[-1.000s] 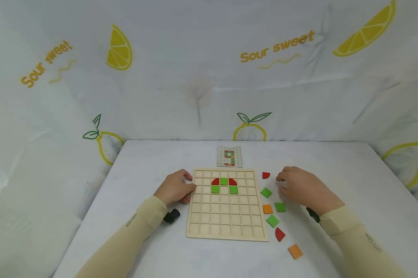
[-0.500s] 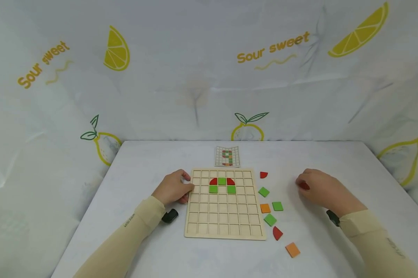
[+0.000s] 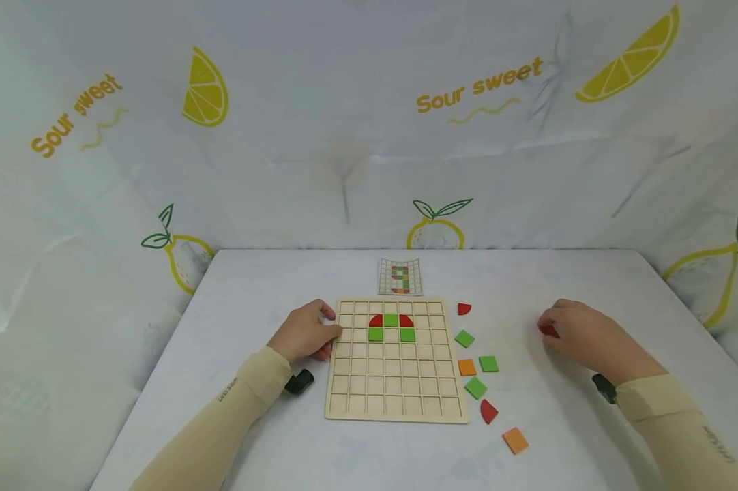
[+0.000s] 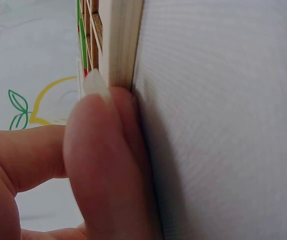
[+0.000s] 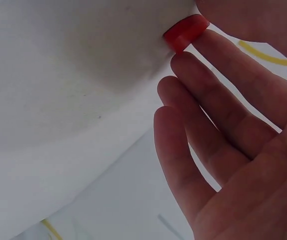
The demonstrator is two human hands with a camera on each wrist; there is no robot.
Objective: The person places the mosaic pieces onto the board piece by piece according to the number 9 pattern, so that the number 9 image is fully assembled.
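My right hand (image 3: pixel 580 337), low over the table to the right of the loose pieces, pinches a red tile (image 5: pixel 186 32) between thumb and index finger. Its other fingers extend loosely in the right wrist view, and part of the tile is hidden by the fingertips. A square wooden grid board (image 3: pixel 396 389) lies flat, with red quarter-circle tiles (image 3: pixel 406 320) and green square tiles (image 3: pixel 376 334) set in an arch in its upper rows. My left hand (image 3: pixel 304 332) rests at the board's left edge, thumb and a fingertip touching the rim; the index finger stands apart.
Right of the board lie several loose tiles: red quarter-circles (image 3: pixel 488 411), green squares (image 3: pixel 488 363) and orange squares (image 3: pixel 515 440). Behind the board is a pattern card (image 3: pixel 400 277) showing a coloured figure on a grid. A lemon-printed cloth (image 3: pixel 344 123) hangs behind the table.
My right hand has moved right, away from the loose tiles, and the red tile now shows in its fingers. The left hand stays at the board's edge; the head view shifts slightly.
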